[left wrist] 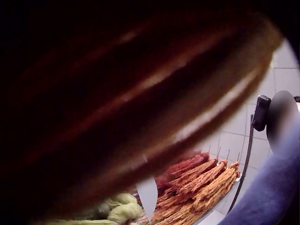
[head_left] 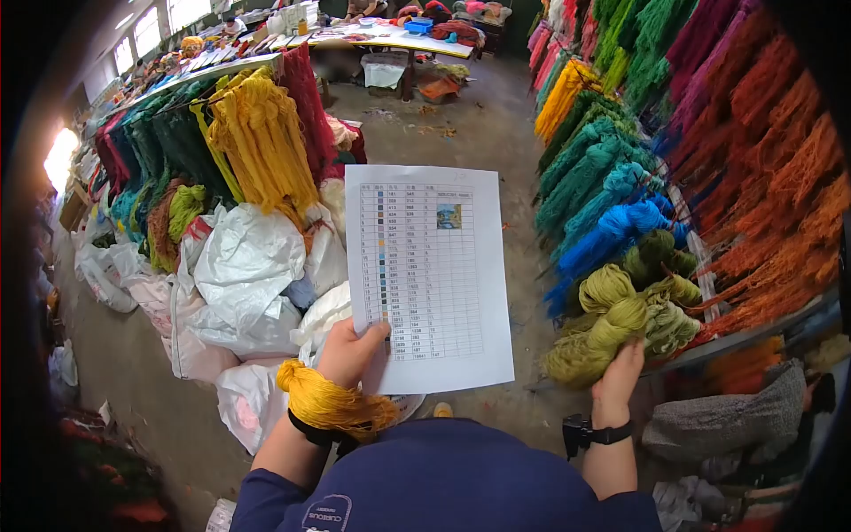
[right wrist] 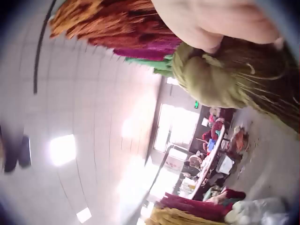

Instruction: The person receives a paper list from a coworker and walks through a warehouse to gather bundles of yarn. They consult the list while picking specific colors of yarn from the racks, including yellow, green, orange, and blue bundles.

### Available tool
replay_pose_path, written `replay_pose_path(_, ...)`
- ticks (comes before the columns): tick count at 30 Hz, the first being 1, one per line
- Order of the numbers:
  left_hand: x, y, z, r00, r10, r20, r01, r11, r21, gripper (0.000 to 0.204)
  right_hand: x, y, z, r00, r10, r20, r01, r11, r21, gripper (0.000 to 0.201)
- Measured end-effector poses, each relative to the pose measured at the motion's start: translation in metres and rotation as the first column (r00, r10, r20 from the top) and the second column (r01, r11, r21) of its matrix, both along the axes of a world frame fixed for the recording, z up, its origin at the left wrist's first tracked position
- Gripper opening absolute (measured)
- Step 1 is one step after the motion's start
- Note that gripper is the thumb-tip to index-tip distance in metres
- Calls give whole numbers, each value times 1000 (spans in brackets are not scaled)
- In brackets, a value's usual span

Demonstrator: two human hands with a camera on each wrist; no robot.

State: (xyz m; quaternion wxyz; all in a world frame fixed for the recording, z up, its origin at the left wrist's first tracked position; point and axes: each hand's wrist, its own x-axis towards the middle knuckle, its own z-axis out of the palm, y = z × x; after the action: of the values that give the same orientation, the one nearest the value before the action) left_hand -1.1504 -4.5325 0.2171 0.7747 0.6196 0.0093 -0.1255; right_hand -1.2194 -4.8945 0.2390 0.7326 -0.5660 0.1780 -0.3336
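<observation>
Yarn of yellowish olive green, twisted into a plump, soft-looking skein (head_left: 603,328), sits in a person's right hand (head_left: 620,377) at the right of the head view, next to darker olive skeins (head_left: 653,257) and a bright blue yarn hank (head_left: 625,228). The fingers curl in at its near side, partly hidden by strands. At centre, the left hand (head_left: 350,350) pinches a white printed paper sheet (head_left: 443,284) at its lower left edge, thumb in front, with a golden-yellow yarn skein (head_left: 328,399) looped at the wrist. The olive bundle looks light for its bulk, limp and yielding, unlikely to break but apt to untwist or snag on its neighbours; its tight twist appears the surest hold, taken with the whole palm.

The left wrist view shows mostly dark, blurred streaks close to the lens, and the left hand's grip cannot be told from it. Pale green yarn (left wrist: 124,211) and rust-orange yarn hanks (left wrist: 201,187) show below.

In the right wrist view, the right hand's fingers lie over the olive skein beside its folded bulge, where stray strands stand out and could catch
</observation>
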Motion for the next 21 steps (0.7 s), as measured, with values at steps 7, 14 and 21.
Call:
replay_pose_path(7,25,-16,-33,999,-37,-2,37,997,74,24,7,99,84,845,535,12,-507,806,-306,31)
replay_pose_path(14,15,-61,-17,983,-184,-5,184,983,-1,18,34,166,55,474,805,-357,-879,409,-245,48)
replay_pose_path(21,20,-91,-30,982,-177,-70,161,969,-187,19,14,18,39,884,200,-422,-451,602,-659,44)
